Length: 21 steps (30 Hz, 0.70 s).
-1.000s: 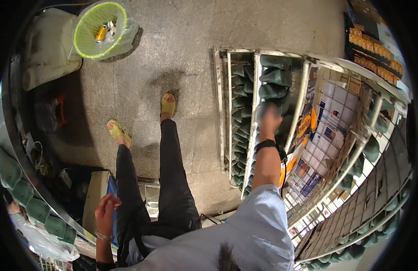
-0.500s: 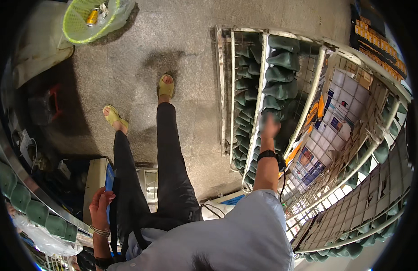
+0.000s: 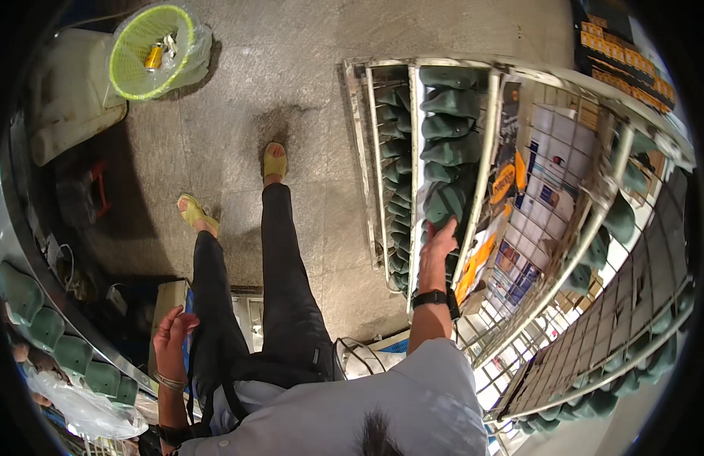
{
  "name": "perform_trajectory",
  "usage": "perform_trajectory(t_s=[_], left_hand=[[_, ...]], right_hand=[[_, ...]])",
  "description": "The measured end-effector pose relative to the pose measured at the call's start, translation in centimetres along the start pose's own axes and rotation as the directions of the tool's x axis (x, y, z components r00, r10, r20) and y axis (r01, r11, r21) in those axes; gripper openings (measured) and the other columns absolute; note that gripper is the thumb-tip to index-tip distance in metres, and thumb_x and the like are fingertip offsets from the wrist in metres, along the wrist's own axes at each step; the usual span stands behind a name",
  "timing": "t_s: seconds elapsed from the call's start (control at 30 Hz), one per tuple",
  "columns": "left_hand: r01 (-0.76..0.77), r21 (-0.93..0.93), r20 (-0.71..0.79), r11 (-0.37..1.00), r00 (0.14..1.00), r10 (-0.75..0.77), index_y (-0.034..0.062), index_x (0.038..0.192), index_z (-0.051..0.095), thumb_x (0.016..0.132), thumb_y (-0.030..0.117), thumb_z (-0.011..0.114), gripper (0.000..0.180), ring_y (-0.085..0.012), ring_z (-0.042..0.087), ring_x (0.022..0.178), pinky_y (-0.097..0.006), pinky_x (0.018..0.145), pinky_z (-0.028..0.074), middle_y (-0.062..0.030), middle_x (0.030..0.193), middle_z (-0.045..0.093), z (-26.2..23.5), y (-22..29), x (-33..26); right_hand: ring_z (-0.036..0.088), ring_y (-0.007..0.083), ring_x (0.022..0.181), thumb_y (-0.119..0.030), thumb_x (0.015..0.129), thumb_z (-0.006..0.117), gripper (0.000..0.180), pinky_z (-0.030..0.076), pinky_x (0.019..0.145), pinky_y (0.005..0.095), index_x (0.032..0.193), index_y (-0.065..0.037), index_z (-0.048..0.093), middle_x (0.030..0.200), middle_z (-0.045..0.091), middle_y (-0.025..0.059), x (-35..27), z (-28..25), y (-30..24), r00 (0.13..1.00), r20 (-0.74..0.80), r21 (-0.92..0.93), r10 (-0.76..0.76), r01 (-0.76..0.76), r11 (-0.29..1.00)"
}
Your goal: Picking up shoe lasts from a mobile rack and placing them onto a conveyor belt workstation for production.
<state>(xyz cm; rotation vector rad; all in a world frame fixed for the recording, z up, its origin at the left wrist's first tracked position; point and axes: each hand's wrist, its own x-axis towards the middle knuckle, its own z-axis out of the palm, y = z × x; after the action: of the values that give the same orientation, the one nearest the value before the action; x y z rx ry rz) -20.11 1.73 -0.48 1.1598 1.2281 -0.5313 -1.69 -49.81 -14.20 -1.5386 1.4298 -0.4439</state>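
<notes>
My right hand (image 3: 441,239) reaches into a white metal rack (image 3: 415,137) at right. Its fingers are closed on a dark green moulded piece (image 3: 444,201), curved and smooth, whose exact kind I cannot make out. More such green pieces (image 3: 452,125) lie in a stacked row just beyond it, and another row sits in the column to the left. Beside my left thigh, my left hand (image 3: 172,334) hangs with loosely bent fingers and nothing visible in it.
A yellow-green basket (image 3: 122,53) with a plastic liner stands at the far left. Wire-grid shelving (image 3: 595,342) curves around my right side. Green pieces (image 3: 72,354) line a rack at lower left, near clear plastic wrap (image 3: 86,406). Orange boxes (image 3: 625,53) are stacked far right.
My right hand has drawn back slightly toward me, and a green piece now shows in its grip. My left hand has shifted only a little. The view has moved slightly.
</notes>
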Motion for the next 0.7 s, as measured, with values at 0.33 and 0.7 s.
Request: perform_trajectory(t_s=[0.33,0.7], left_hand=[[-0.066,-0.057,-0.099,0.996,0.993,0.06,0.0008,0.107,0.052,0.089,0.021,0.051,0.027,-0.0148,0.06,0.081,-0.027,0.077,0.046,-0.0084,0.089,0.062,-5.7,-1.1,-0.2],[0.096,0.104,0.059,0.99,0.993,-0.102,-0.0025,0.11,0.049,0.09,0.017,0.044,0.028,-0.0171,0.06,0.083,-0.028,0.078,0.046,-0.0106,0.092,0.061,0.0,-1.5,2.2]], right_hand=[[0.057,0.0244,0.053,-0.046,0.081,0.054,0.059,0.051,0.042,0.0342,0.097,0.01,0.046,0.076,0.06,0.0176,2.1,2.0,0.7,0.969,-0.114,-0.021,0.22,-0.223,0.974],[0.06,0.0221,0.069,-0.02,0.077,0.061,0.028,0.052,0.062,0.0324,0.097,-0.001,0.054,0.083,0.06,0.0104,9.3,7.8,0.5,0.978,0.158,-0.229,0.134,-0.096,0.969]])
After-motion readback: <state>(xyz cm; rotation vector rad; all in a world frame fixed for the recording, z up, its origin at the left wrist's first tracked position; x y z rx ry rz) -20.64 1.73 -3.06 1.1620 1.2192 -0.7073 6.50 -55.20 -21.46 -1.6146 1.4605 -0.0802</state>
